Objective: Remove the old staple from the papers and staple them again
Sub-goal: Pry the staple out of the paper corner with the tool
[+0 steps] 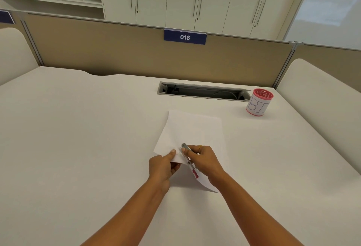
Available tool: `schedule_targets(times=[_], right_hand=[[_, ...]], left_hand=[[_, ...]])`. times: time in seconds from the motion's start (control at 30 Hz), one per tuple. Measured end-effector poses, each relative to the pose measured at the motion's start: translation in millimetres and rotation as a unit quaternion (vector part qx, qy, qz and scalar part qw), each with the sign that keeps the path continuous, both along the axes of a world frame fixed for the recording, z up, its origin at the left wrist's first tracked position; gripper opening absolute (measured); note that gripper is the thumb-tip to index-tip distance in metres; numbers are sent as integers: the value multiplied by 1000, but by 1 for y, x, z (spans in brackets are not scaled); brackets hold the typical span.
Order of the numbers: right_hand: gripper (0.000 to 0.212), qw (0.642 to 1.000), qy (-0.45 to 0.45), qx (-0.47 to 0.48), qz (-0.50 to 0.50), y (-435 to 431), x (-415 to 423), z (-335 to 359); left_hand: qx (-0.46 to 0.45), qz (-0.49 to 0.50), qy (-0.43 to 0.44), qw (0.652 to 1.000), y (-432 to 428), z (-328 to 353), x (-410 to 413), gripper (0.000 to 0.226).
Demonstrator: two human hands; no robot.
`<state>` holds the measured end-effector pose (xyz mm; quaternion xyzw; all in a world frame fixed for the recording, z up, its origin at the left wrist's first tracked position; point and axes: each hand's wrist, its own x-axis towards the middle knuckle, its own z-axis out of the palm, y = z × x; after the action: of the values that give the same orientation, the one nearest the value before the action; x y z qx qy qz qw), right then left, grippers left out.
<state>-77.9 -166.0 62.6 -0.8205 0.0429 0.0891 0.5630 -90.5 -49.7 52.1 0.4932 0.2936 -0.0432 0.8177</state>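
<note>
Head view, single frame. I see both bare forearms reaching in from the near edge over a plain white desk top (78,128).

A thin set of white paper sheets (192,130) lies near the centre of the desk, its far part flat on the surface and its near corner lifted. My read of the left hand (163,167): fingers closed in a pinch on that near corner, thumb on top of the sheet.

Right hand (201,160), just right of the left one, has its fingers curled around a small silver metal stapler with a red part at its near end (188,157). The stapler's far tip sits at the paper corner, right beside the left thumb. A gold ring (199,147) shows on one right finger. I cannot make out any staple; too small at this resolution.

Far right on the desk, well apart from the papers: a white cylindrical pot with red rims and hand-drawn letters (258,102), next to a grey recessed cable slot (203,91). A blue plate reading 016 (185,37) hangs on the beige partition beyond.
</note>
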Motion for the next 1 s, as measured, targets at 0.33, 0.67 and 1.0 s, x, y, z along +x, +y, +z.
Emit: schedule_targets(times=[0.33,0.67,1.0], right_hand=[[31,990,-96,-95,27,1,-10,-6],[28,977,-144,-156,33,7,-16,-6],[28,964,-163,-205,43,11,-19,0]], left_hand=[[16,13,-30,999,9,1,7,9],[116,52,-37,991,13,-2,5,14],[127,51,-58,989,10,0,-1,18]])
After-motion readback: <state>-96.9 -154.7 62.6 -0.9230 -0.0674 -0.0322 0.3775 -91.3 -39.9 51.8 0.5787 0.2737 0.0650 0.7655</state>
